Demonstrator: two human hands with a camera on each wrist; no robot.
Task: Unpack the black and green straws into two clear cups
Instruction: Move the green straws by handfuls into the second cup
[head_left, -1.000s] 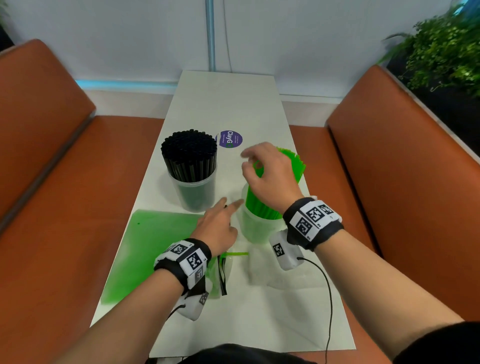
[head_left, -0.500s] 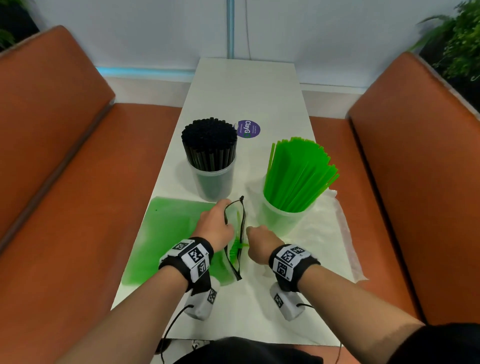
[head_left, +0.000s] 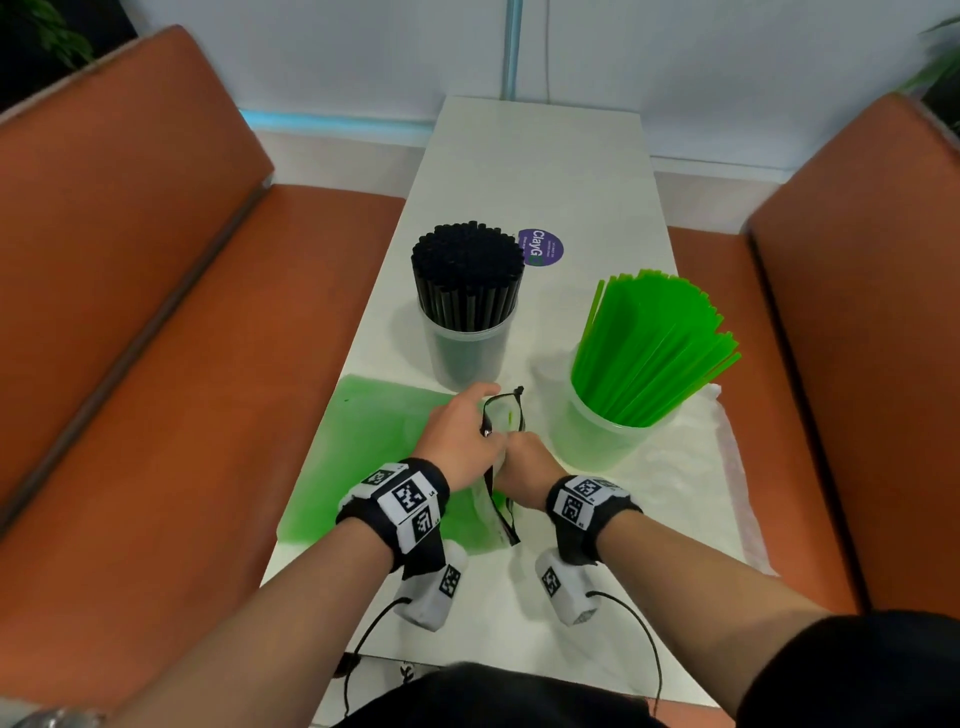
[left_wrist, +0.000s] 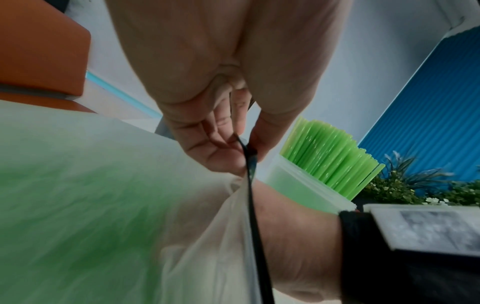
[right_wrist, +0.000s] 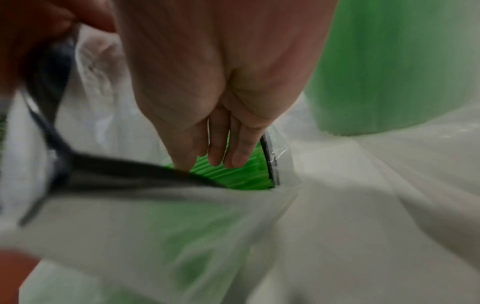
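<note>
Black straws (head_left: 467, 265) are standing packed in the left cup (head_left: 467, 358); green straws (head_left: 654, 343) are fanning out of the right cup (head_left: 597, 441), both on the table (head_left: 545, 166). Near them, the bag (head_left: 374, 467) is lying with more green straws inside. The left hand (head_left: 460, 441) is pinching its black-edged mouth open, while the right hand (head_left: 524, 467) is reaching in, straight fingers (right_wrist: 233, 148) touching straws.
</note>
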